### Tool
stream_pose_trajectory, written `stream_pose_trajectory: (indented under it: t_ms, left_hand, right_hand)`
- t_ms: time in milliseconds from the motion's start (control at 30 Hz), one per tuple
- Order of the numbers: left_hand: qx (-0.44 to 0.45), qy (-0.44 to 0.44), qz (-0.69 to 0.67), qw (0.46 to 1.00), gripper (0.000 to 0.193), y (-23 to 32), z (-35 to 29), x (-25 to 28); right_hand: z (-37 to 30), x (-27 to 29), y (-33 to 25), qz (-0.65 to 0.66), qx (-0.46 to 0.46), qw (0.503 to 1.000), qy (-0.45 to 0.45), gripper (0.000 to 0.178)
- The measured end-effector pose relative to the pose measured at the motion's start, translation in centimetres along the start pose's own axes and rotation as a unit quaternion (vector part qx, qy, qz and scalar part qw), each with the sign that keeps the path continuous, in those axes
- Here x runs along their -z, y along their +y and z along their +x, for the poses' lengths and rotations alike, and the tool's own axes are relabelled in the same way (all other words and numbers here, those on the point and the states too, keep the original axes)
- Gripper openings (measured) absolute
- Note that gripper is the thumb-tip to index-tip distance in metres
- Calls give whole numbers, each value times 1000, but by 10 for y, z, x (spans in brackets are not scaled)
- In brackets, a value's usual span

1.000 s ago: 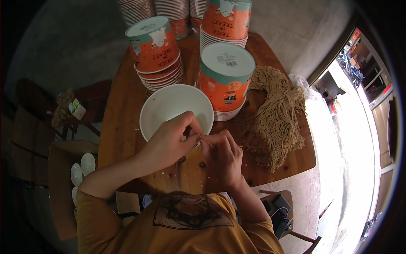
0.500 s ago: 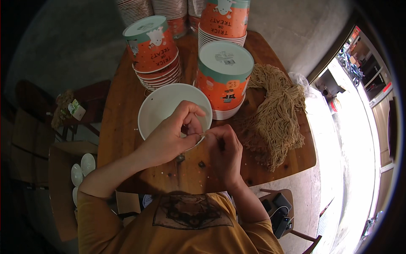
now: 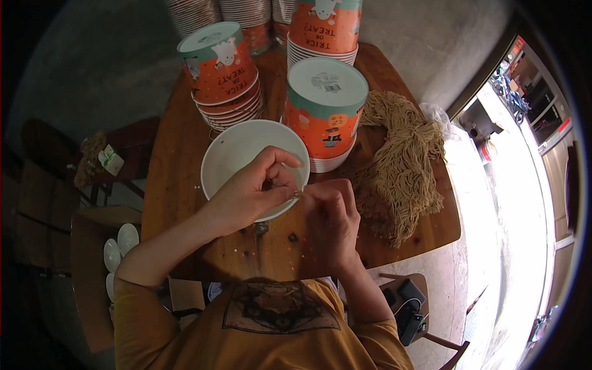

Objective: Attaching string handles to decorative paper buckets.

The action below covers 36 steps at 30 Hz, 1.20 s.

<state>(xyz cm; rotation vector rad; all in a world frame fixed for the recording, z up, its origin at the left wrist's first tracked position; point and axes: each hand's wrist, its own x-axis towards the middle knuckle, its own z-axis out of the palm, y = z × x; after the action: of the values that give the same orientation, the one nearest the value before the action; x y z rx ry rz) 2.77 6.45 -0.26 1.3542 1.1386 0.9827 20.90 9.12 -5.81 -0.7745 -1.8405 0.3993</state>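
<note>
A white-lined paper bucket [image 3: 225,154] stands mouth up near the middle of the wooden table. Over its right rim, my left hand [image 3: 256,188] pinches a short bit of tan cord [image 3: 297,193] between thumb and finger, its other fingers curled. My right hand [image 3: 334,206] is closed just right of the rim, apparently on the same cord; most of what it grips is hidden by its fingers. To the right of my right hand lies a loose bundle of tan cords [image 3: 410,166].
Upside-down stacks of orange and green buckets stand behind: one stack [image 3: 324,111] close to my hands, another stack [image 3: 222,68] at the left. Beyond the table are a cardboard box [image 3: 92,277] with white bowl-like pieces and a chair [image 3: 419,290] holding dark devices.
My right hand has shifted slightly right and turned, away from the bucket's rim. The left hand has barely moved, and a small tan knot or loop shows at its fingertips.
</note>
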Motion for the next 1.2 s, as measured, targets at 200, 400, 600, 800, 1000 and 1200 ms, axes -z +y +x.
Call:
stream_pose_trajectory:
  t_ms: [200, 400, 600, 800, 1000, 1200]
  left_hand:
    - [1, 0, -7, 1000, 32, -3, -1, 1]
    - [0, 19, 33, 999, 32, -3, -1, -2]
    - [-15, 16, 68, 997, 28, -4, -1, -4]
    - [-8, 16, 32, 999, 26, -6, -2, -1]
    - [-12, 4, 1, 1000, 27, -6, -1, -1]
    - [-23, -21, 68, 997, 30, -1, -3, -1]
  right_hand:
    - [4, 16, 7, -34, 102, 988, -110, 33]
    - [22, 21, 2, -65, 144, 979, -129, 17]
    - [32, 19, 7, 202, -240, 915, -252, 6]
    - [41, 28, -5, 325, -381, 834, -233, 10]
    - [17, 14, -3, 104, -85, 983, -123, 14]
    - [12, 4, 0, 74, -42, 993, -80, 15]
